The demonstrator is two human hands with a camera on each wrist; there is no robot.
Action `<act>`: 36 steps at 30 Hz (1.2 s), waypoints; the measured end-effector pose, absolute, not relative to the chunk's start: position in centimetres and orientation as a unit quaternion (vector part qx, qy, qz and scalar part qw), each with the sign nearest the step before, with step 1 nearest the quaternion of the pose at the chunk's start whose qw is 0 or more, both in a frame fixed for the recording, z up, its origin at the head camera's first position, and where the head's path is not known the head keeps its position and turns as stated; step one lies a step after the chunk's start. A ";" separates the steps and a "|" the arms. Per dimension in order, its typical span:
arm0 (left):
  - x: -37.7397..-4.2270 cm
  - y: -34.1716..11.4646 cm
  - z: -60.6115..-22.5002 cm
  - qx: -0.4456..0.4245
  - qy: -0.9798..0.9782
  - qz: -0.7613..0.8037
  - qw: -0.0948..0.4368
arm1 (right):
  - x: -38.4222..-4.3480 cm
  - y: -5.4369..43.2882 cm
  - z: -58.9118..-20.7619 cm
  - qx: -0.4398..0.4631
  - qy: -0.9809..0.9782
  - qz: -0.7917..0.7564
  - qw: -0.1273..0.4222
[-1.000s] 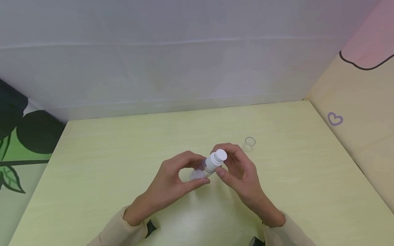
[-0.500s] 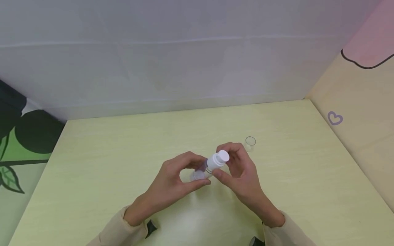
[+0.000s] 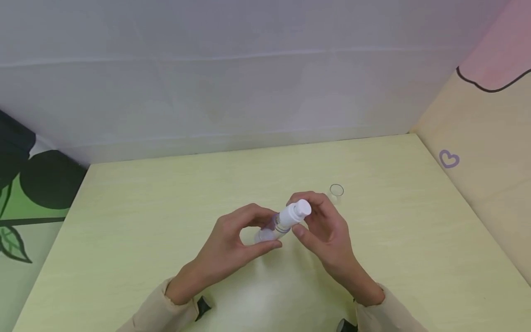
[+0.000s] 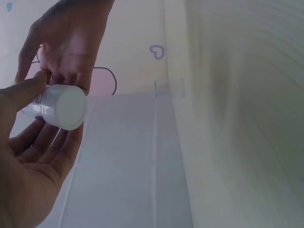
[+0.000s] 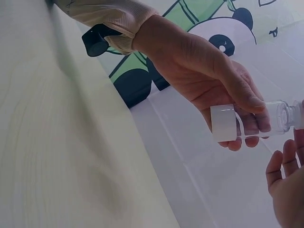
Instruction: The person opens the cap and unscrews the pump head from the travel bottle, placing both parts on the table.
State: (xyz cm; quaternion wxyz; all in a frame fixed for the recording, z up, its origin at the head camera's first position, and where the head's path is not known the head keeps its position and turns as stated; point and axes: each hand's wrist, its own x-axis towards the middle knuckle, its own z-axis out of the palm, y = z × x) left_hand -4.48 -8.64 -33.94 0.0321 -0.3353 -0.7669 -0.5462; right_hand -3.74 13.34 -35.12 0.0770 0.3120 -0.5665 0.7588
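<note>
A small clear pump bottle (image 3: 273, 232) with a white pump top (image 3: 298, 211) is tilted above the table, its pump end up and to the right. My left hand (image 3: 230, 240) grips the clear body between thumb and fingers. My right hand (image 3: 325, 230) is at the white pump top, thumb on the near side and curled fingers behind it, partly hidden. In the left wrist view the bottle's white base (image 4: 71, 108) faces the camera. The right wrist view shows the clear body (image 5: 273, 114) in the left hand, with the pump end cut off at the edge.
A clear cylindrical cap (image 3: 336, 192) stands on the pale table (image 3: 166, 207) behind my right hand. A grey-white cloth wall (image 3: 249, 101) rises at the back. Printed panels flank both sides, the right one with a purple heart (image 3: 449, 159).
My right thumb and fingers have shifted slightly back and forth around the pump top. The pump top sits a little further right and up. My left hand stays nearly still.
</note>
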 end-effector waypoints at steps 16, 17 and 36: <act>-5.0 -9.4 -33.9 -0.316 -0.776 -0.544 0.045 | -4.9 15.3 -34.3 0.230 -0.646 0.719 0.111; -5.0 -9.4 -33.9 -0.317 -0.776 -0.544 0.046 | -5.0 15.3 -34.4 0.227 -0.656 0.711 0.117; -4.7 -11.1 -33.1 -0.310 -0.784 -0.535 0.062 | -7.3 15.9 -36.4 0.294 -0.856 0.385 0.179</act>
